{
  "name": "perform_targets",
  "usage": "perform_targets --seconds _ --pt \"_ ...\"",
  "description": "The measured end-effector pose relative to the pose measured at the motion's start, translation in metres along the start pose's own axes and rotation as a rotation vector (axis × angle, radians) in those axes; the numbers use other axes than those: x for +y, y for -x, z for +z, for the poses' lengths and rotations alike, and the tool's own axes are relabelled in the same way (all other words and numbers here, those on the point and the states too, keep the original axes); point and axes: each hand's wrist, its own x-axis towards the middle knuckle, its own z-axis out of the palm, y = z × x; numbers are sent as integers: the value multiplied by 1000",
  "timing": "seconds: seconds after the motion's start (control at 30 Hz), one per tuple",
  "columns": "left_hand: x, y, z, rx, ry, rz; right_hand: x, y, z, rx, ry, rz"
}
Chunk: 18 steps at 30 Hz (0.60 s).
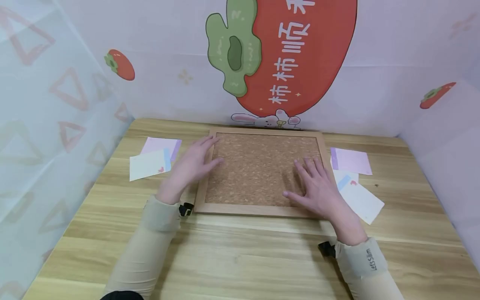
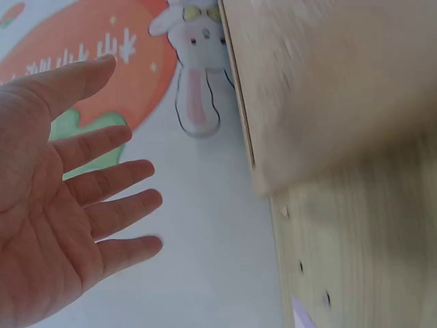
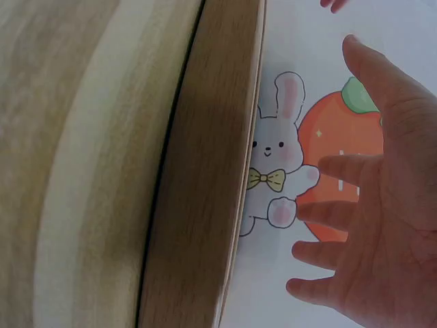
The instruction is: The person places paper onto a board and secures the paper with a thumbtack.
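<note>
A cork board [image 1: 258, 171] in a light wooden frame lies flat on the table. My left hand [image 1: 193, 162] is over its left edge, fingers straight and spread; in the left wrist view the palm [image 2: 51, 212] shows nothing held. Over the board's lower right part is my right hand [image 1: 318, 189], its fingers also spread. The right wrist view shows that hand [image 3: 382, 225] bare, above the board's wooden frame [image 3: 198, 157]. Whether either hand touches the board, I cannot tell.
Left of the board, a purple-edged card [image 1: 159, 144] lies partly under a white card [image 1: 148, 164]. On the right, another purple-edged card [image 1: 352, 161] overlaps white cards [image 1: 363, 202]. A printed backdrop [image 1: 168, 91] stands behind the wooden table [image 1: 240, 262].
</note>
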Motion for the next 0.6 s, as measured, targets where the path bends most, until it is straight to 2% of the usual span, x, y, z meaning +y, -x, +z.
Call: perform_targets --seconds 0.17,0.33,0.6 --pt "-24 8 -7 6 14 -68 -4 0 4 -15 6 -40" --pt "-48 15 -16 27 24 -112 -9 1 5 -50 -10 -33" --pt "-81 33 -32 64 9 -157 -15 -1 11 -12 -9 -101"
